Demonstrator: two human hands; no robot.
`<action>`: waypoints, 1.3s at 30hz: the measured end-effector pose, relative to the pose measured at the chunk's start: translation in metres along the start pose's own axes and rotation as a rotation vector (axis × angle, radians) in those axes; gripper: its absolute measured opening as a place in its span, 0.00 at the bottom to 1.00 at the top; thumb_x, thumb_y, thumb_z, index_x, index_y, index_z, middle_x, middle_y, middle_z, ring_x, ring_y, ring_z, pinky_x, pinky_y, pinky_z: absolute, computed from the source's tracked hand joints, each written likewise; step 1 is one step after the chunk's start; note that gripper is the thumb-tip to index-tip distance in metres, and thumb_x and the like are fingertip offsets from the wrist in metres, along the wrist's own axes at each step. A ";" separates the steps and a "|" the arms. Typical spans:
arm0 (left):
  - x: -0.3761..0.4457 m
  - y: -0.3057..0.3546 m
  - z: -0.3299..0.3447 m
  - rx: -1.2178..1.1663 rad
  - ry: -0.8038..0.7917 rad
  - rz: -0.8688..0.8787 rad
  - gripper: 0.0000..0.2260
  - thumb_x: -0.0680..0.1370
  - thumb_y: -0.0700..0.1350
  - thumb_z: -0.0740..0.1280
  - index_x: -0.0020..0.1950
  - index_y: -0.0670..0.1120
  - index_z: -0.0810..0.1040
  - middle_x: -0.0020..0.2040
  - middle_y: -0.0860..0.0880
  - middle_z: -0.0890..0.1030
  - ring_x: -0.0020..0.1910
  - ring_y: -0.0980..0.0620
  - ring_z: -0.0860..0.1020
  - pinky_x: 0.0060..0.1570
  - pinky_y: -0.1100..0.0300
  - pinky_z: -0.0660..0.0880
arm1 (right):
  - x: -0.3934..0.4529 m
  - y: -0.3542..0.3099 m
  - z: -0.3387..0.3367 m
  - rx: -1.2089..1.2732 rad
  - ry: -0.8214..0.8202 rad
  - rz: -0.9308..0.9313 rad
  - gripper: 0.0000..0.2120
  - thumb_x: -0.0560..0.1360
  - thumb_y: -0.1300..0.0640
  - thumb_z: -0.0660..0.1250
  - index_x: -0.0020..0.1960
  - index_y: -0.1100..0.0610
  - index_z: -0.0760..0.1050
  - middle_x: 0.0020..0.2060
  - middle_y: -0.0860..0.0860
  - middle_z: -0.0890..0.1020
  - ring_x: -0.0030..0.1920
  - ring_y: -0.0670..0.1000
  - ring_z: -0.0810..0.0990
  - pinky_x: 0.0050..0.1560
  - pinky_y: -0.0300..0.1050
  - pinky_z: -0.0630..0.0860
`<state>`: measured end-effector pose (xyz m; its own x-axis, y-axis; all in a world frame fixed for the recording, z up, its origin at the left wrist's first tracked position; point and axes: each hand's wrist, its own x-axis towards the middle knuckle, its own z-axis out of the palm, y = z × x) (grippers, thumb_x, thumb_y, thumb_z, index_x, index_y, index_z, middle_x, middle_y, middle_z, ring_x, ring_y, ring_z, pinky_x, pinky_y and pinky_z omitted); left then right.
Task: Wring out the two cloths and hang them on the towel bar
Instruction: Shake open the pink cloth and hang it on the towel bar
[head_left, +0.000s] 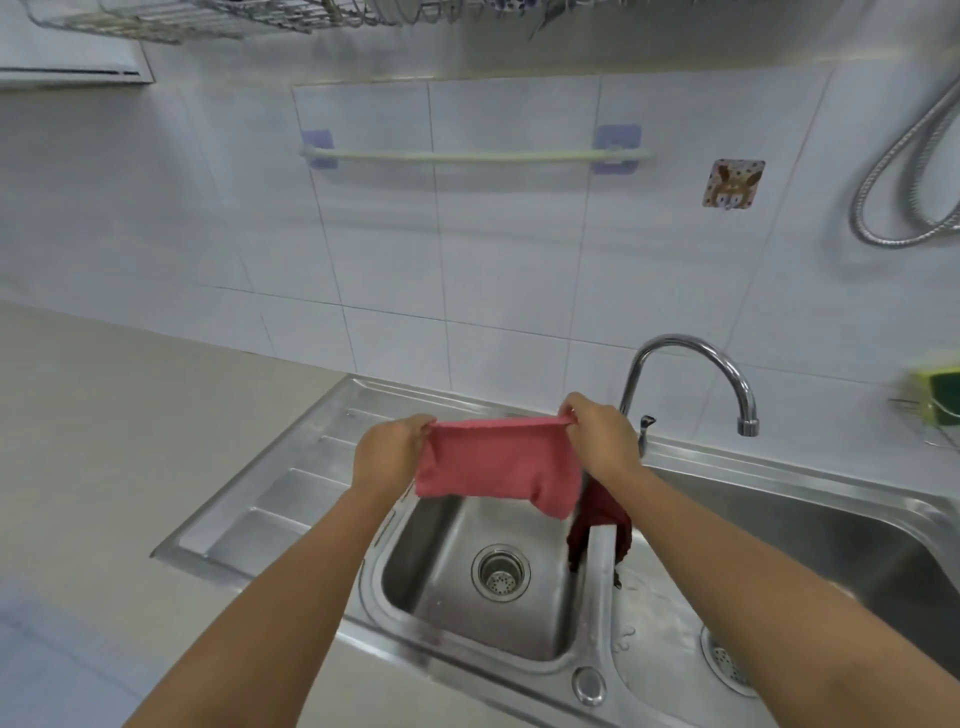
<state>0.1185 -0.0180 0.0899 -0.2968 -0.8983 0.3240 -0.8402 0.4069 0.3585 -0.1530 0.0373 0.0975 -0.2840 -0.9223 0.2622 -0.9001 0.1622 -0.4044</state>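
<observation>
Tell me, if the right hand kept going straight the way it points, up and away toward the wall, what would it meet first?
Probably the faucet base, just behind the right hand holding the pink cloth; past that, the tiled wall. Depth is hard to judge.

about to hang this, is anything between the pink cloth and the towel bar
Nothing visible. Both hands hold the pink cloth stretched over the sink; the towel bar above is bare, with only wall tile between them.

The spread cloth (496, 462) is pink; the second cloth (597, 512) is dark maroon. The towel bar (472, 156) is pale green on lilac mounts. The sponge (935, 384) is yellow-green.
</observation>
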 end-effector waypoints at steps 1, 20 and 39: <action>0.002 -0.001 0.000 0.023 -0.017 0.009 0.12 0.80 0.42 0.61 0.59 0.48 0.81 0.45 0.44 0.85 0.44 0.41 0.82 0.46 0.52 0.78 | 0.001 -0.001 0.000 -0.013 0.002 0.001 0.11 0.73 0.64 0.60 0.51 0.53 0.76 0.43 0.57 0.84 0.46 0.61 0.81 0.46 0.49 0.72; 0.066 -0.040 -0.026 0.202 -0.104 0.195 0.11 0.78 0.43 0.60 0.51 0.49 0.82 0.45 0.45 0.84 0.45 0.42 0.80 0.43 0.55 0.73 | 0.031 -0.044 -0.004 -0.149 0.098 0.107 0.09 0.74 0.58 0.63 0.48 0.49 0.81 0.47 0.48 0.86 0.51 0.54 0.82 0.59 0.49 0.70; 0.178 -0.079 -0.118 0.278 0.065 0.323 0.11 0.76 0.42 0.61 0.44 0.50 0.83 0.36 0.48 0.73 0.43 0.44 0.77 0.37 0.58 0.65 | 0.134 -0.166 -0.053 0.195 -0.013 0.544 0.08 0.69 0.61 0.73 0.39 0.58 0.74 0.36 0.54 0.77 0.34 0.53 0.78 0.35 0.43 0.75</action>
<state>0.1859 -0.1900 0.2227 -0.5433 -0.7159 0.4385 -0.8015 0.5978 -0.0171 -0.0595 -0.0943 0.2458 -0.6835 -0.7289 -0.0388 -0.5482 0.5477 -0.6321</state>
